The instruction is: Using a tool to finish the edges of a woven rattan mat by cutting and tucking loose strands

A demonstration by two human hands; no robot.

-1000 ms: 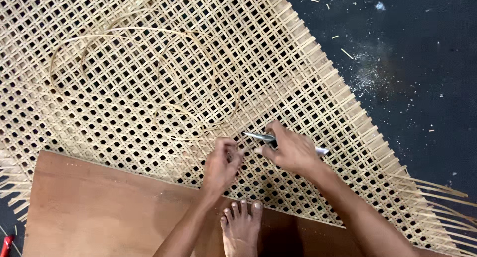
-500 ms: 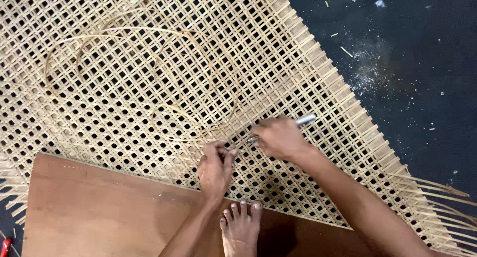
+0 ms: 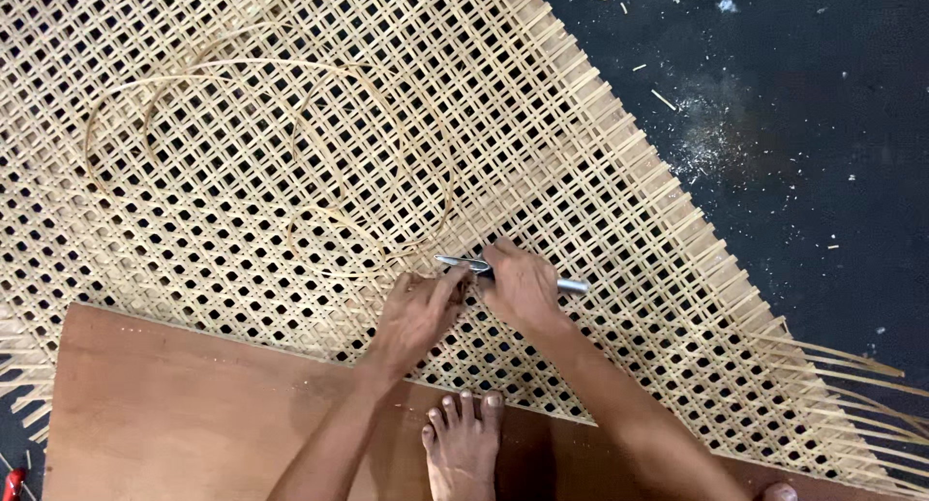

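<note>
Leftmost, well off from both hands, a loose pale cane strand lies in wide loops on top of the open-weave pale cane mat, and its near end curls down to a spot just ahead of the fingers. The left hand rests palm-down on the weave with its fingers drawn together, the tips pinching at the mat right where the strand's end arrives; whether they actually grip the strand or a strip of the weave is too fine to tell. Touching it on the right, the right hand is closed around a slim silver metal tool. The tool's long axis runs roughly left to right, tilted slightly down toward the right: its pointed end pokes out toward the left hand's fingertips and its blunt end shows beyond the right hand's far side. So the point sits between the two hands, nearer the left fingertips. Below the hands, the mat's edge overlaps a flat brown wooden board, on which a bare foot presses. Rightward past the mat's fringe lies a dark floor flecked with pale shavings.
</note>
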